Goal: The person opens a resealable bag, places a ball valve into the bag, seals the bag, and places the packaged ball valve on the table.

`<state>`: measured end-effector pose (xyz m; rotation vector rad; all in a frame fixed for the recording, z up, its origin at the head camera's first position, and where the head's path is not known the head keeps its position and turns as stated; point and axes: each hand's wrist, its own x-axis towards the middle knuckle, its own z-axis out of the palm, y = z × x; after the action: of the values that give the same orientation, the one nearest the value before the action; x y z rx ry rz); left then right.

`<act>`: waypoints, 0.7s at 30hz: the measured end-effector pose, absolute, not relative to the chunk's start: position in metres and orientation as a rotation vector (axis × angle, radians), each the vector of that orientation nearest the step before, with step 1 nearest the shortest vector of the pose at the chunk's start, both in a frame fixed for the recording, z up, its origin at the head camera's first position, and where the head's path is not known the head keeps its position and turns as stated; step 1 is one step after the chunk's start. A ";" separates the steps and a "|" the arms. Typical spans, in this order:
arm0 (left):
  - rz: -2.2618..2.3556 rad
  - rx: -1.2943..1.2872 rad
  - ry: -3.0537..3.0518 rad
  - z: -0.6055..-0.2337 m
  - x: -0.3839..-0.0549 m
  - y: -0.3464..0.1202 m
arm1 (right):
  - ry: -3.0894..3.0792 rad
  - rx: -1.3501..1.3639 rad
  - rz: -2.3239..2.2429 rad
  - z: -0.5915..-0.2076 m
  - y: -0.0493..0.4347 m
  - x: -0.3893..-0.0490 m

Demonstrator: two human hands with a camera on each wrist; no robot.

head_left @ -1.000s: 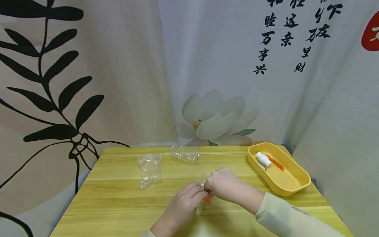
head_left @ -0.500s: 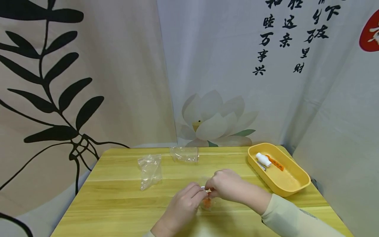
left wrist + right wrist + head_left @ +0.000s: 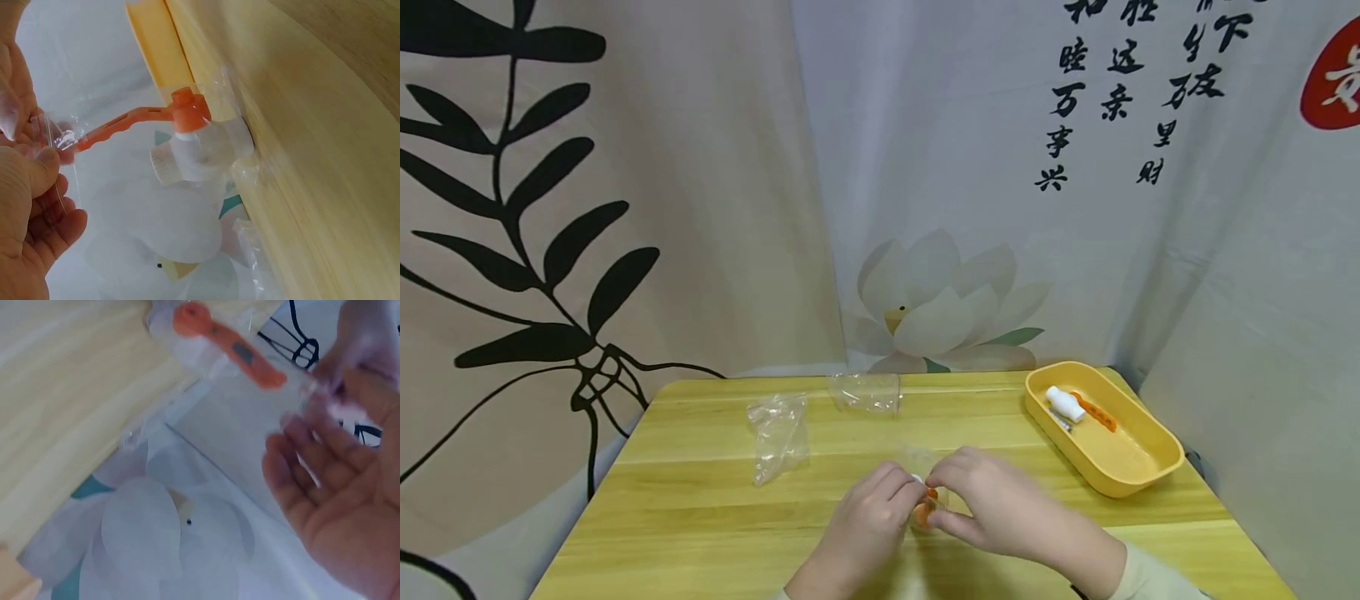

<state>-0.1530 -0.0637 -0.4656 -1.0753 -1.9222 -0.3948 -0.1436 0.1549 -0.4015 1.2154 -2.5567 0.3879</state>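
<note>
A white plastic pipe valve [image 3: 197,153] with an orange lever handle [image 3: 134,117] stands inside a clear zip bag [image 3: 65,134], its base against the wooden table. My left hand [image 3: 868,521] pinches the bag's top edge near the zip strip, between thumb and fingers. On the other side, my right hand [image 3: 1007,508] is beside the bag, thumb and forefinger spread apart. In the right wrist view, its fingers [image 3: 331,450] are loosely bent and blurred near the bag's mouth; whether they touch the plastic is hard to tell. From the head view, the hands hide most of the valve.
A yellow tray [image 3: 1135,458] at the right of the table holds a white fitting [image 3: 1064,404], an orange handle [image 3: 1097,412] and a small grey item [image 3: 1062,421]. Two clear plastic bags [image 3: 778,437] lie toward the back. A printed curtain [image 3: 737,208] hangs behind the table.
My right hand, earlier pinching at the bag's top beside the left, has spread its thumb and forefinger apart and shifted slightly right. The left hand stays nearly in place.
</note>
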 end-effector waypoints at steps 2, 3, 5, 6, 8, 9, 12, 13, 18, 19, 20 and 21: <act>-0.383 -1.064 -1.921 -0.466 -0.153 -0.063 | -2.470 1.157 0.362 -0.409 0.151 -0.141; -0.377 -1.058 -1.920 -0.466 -0.153 -0.063 | -2.431 1.126 0.347 -0.413 0.149 -0.140; -0.372 -1.046 -1.915 -0.466 -0.152 -0.062 | -2.365 1.064 0.322 -0.420 0.147 -0.140; -0.367 -1.040 -1.915 -0.466 -0.152 -0.062 | -2.336 1.038 0.315 -0.423 0.145 -0.140; -0.364 -1.028 -1.918 -0.466 -0.152 -0.062 | -2.285 0.999 0.302 -0.428 0.143 -0.140; -0.361 -1.024 -1.922 -0.466 -0.152 -0.062 | -2.261 0.990 0.295 -0.431 0.142 -0.141; -0.316 -1.004 -1.957 -0.464 -0.152 -0.063 | -2.192 0.991 0.276 -0.436 0.142 -0.143; -0.292 -0.994 -1.973 -0.463 -0.153 -0.063 | -2.173 0.995 0.274 -0.437 0.143 -0.144; -0.154 -0.969 -2.052 -0.458 -0.158 -0.069 | -2.121 1.003 0.300 -0.440 0.149 -0.151; -0.136 -0.974 -2.065 -0.457 -0.158 -0.070 | -2.117 0.997 0.305 -0.440 0.151 -0.152; -0.121 -0.981 -2.074 -0.456 -0.159 -0.071 | -2.117 0.988 0.308 -0.441 0.153 -0.153; -0.106 -0.989 -2.081 -0.455 -0.159 -0.073 | -2.117 0.977 0.311 -0.441 0.154 -0.154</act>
<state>-0.1593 -0.0726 -0.4549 -0.9888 -2.0814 -0.1061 -0.1538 0.1544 -0.4408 0.9766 -2.1171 0.3107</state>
